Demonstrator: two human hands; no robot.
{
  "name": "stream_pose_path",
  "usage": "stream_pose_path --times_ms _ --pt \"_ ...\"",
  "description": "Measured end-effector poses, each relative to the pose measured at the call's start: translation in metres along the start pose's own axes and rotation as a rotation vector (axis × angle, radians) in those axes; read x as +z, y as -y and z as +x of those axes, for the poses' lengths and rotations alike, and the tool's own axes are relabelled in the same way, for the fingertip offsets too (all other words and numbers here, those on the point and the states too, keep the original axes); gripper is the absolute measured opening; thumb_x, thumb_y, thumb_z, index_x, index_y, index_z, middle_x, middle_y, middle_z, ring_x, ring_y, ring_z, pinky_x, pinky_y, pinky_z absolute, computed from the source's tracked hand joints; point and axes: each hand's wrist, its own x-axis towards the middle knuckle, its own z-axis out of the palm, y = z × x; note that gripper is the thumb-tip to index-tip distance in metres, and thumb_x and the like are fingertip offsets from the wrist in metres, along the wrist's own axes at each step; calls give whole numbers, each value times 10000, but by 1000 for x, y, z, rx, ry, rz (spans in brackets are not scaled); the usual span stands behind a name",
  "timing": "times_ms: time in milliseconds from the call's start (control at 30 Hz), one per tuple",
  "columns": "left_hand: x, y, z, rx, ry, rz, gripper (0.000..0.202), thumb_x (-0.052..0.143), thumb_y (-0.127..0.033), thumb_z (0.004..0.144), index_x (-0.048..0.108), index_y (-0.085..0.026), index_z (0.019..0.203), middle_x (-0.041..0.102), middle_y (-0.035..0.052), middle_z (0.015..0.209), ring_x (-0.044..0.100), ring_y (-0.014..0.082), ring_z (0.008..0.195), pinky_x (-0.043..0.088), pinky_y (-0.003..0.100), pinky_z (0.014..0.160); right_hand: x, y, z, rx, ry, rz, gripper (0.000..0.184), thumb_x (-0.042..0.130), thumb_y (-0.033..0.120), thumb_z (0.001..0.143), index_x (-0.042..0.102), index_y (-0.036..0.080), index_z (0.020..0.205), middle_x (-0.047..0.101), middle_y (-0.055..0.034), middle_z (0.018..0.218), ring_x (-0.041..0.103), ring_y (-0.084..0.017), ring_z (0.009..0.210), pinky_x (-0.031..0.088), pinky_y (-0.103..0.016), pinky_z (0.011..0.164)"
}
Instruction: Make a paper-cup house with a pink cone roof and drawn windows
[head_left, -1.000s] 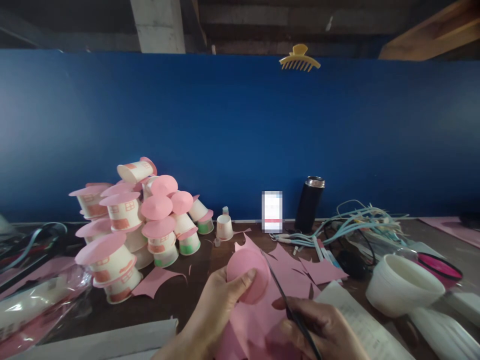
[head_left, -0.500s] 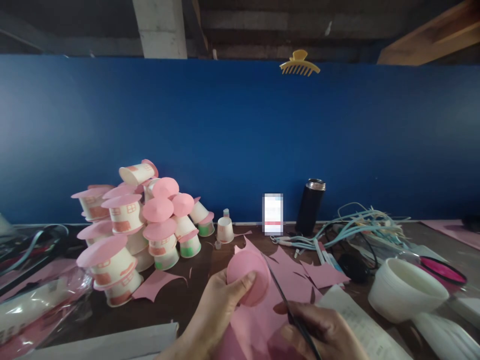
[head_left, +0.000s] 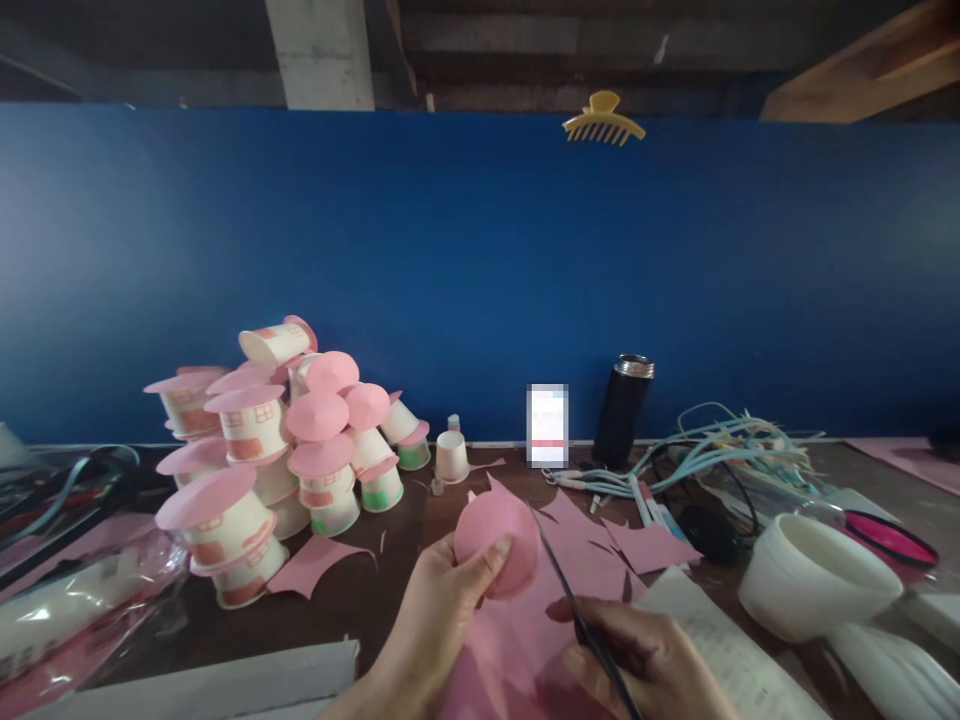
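Note:
My left hand [head_left: 439, 610] pinches a round pink paper disc [head_left: 501, 540], holding it up over a pink paper sheet [head_left: 517, 640] near the table's front. My right hand [head_left: 637, 660] is closed on black scissors [head_left: 574, 610], whose thin blade points up along the disc's right edge. Both hands sit low in the middle of the view.
A heap of paper-cup houses with pink roofs [head_left: 285, 450] stands at the left. Pink paper scraps [head_left: 637, 545], a black flask [head_left: 622, 410], a tangle of pale cables [head_left: 712, 450], a white bowl [head_left: 817, 575] and printed paper [head_left: 720, 650] lie at the right. A blue wall [head_left: 480, 260] is behind.
The view has shifted slightly. My hands, the pink disc and the scissors stay in nearly the same place.

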Motion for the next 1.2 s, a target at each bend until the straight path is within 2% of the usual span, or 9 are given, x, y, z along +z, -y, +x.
stream_pose_path --times_ms 133,267,433,633,833,967,1200 --pt "7 -7 -5 -35 -8 -93 394 825 -465 598 595 -146 592 510 -39 496 427 87 485 338 204 490 -2 1 2 -56 2 -37 535 657 608 727 736 124 940 368 46 545 301 -97 504 209 -231 440" --pt "8 -8 -7 -43 -6 -101 418 837 -445 591 540 -156 536 469 -58 468 399 69 456 321 190 465 -3 1 3 -61 -5 -40 496 671 575 725 736 127 928 364 50 555 299 -104 527 226 -243 478" --pt "6 -8 -6 -56 11 -102 426 838 -440 596 532 -154 523 471 -55 471 390 66 454 310 189 457 -2 2 1 -37 0 21 537 658 611 728 732 123 941 389 47 531 323 -99 498 225 -228 443" --pt "5 -6 -2 -51 43 -116 430 845 -445 585 544 -151 497 465 -55 463 372 61 450 310 187 455 -3 3 -1 -27 -4 41 489 695 577 732 740 132 928 376 63 491 299 -63 414 218 -198 380" --pt "6 -10 -6 -55 53 -154 429 841 -440 593 543 -152 482 458 -57 461 379 63 454 328 191 472 -2 1 0 -50 -17 63 578 670 658 718 742 128 937 365 67 485 294 -53 386 204 -186 348" --pt "5 -10 -5 -59 53 -132 422 854 -452 559 567 -149 494 489 -44 472 402 75 465 336 201 477 -1 -1 -1 -24 -24 49 596 673 671 709 740 129 947 391 63 487 320 -49 371 211 -179 343" --pt "4 -10 -4 -52 49 -115 424 840 -465 583 571 -146 510 497 -36 481 401 74 471 334 201 481 0 2 -3 -15 -29 53 598 668 675 710 735 134 954 413 57 500 322 -45 371 194 -175 342"
